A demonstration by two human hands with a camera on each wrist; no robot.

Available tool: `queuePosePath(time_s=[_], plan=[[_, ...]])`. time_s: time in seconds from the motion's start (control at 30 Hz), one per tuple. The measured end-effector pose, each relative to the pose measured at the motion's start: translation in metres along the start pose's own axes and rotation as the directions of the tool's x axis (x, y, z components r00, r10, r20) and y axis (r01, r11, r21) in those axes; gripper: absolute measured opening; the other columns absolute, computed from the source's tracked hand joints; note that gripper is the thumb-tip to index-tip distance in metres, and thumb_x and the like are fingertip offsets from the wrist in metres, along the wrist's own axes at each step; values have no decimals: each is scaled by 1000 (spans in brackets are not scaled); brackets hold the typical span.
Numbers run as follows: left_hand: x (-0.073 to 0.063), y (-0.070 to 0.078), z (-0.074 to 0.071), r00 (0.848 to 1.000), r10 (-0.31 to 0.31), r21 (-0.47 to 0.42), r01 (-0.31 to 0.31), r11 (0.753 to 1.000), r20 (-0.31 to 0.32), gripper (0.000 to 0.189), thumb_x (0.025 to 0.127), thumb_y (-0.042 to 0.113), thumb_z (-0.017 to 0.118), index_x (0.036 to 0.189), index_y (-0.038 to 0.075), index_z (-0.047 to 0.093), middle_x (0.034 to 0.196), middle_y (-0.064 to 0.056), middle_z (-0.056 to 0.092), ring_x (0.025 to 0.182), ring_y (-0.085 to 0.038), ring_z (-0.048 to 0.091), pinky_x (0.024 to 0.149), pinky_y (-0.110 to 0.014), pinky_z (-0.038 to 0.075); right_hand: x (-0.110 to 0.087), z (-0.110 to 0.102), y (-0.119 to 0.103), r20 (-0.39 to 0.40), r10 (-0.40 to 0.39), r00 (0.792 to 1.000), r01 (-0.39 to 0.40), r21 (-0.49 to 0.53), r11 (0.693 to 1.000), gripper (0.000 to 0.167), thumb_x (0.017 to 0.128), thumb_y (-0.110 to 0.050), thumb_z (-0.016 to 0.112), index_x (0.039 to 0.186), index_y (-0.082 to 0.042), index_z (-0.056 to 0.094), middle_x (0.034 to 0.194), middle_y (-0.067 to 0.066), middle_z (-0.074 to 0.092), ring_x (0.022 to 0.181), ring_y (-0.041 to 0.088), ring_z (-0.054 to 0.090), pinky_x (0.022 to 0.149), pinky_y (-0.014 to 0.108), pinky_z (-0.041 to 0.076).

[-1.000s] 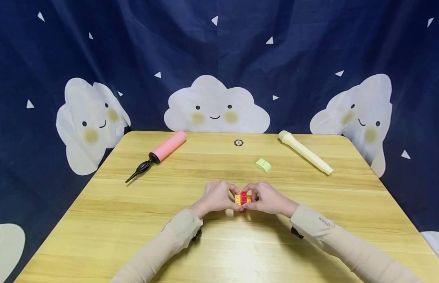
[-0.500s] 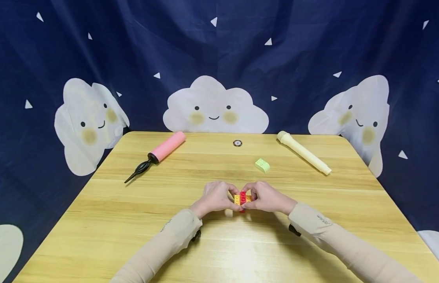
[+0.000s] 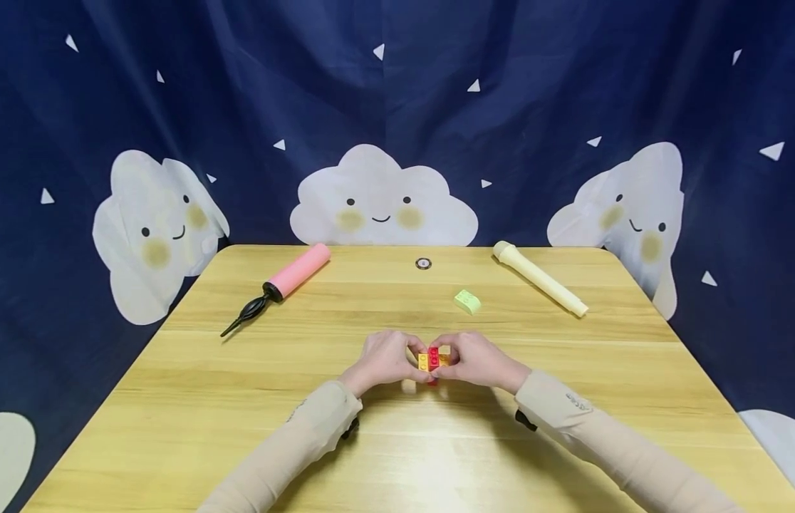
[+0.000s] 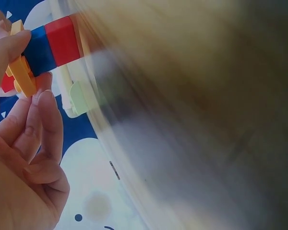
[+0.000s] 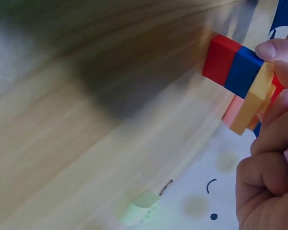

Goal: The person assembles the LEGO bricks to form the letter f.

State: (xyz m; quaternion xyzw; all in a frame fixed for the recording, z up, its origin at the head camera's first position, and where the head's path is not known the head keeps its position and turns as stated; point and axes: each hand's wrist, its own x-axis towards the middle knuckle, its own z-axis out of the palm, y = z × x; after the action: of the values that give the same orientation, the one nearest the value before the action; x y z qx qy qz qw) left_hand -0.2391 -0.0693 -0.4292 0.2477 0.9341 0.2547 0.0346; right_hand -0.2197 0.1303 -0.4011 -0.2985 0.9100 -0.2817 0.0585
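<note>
And there, fingers of my left hand [image 3: 386,358] and right hand [image 3: 479,360] pinched the brick stack [image 3: 434,355], long axis upright, blue-and-red end [image 4: 63,42] pointing down, orange piece [image 5: 254,100] running left to right!

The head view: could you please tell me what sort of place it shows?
Probably an indoor play or filming corner: a wood-grained table, a dark blue hanging cloth printed with smiling clouds, and a stack of toy bricks suggest it.
</note>
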Motion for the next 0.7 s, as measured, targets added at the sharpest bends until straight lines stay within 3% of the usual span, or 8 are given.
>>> queuePosePath(time_s=[0.23,0.37,0.5,0.7], plan=[[-1,2,-2,1000,-3,9,3,1000,2,38,64,51,82,93,28,74,76,19,70,73,-2,56,68,-29,38,-4,-7,-2,-83,24,996,-34,-119,992,58,70,-34,83,117,-7,63,72,-8,63,58,5,51,53,21,41],[-1,3,-1,1000,-7,18,7,1000,-2,41,64,52,82,96,26,74,81,18,71,75,-4,57,68,-29,39,-9,-9,4,-148,-5,989,-21,-170,985,59,67,-38,85,115,-10,65,91,-1,68,76,16,60,62,27,46],[0,3,-1,1000,-8,29,8,1000,-1,40,64,52,82,95,26,74,85,18,71,72,-3,55,66,-27,38,-14,-6,13,-139,-10,990,-16,-184,983,52,69,-38,84,110,-11,67,103,3,69,91,24,65,74,37,51],[-1,2,0,1000,6,48,-5,999,-15,42,63,54,81,95,27,74,82,18,70,64,-3,48,59,-24,36,-17,-1,20,-102,9,995,-18,-88,996,34,74,-32,81,100,-13,70,93,-1,71,82,15,65,68,26,48]])
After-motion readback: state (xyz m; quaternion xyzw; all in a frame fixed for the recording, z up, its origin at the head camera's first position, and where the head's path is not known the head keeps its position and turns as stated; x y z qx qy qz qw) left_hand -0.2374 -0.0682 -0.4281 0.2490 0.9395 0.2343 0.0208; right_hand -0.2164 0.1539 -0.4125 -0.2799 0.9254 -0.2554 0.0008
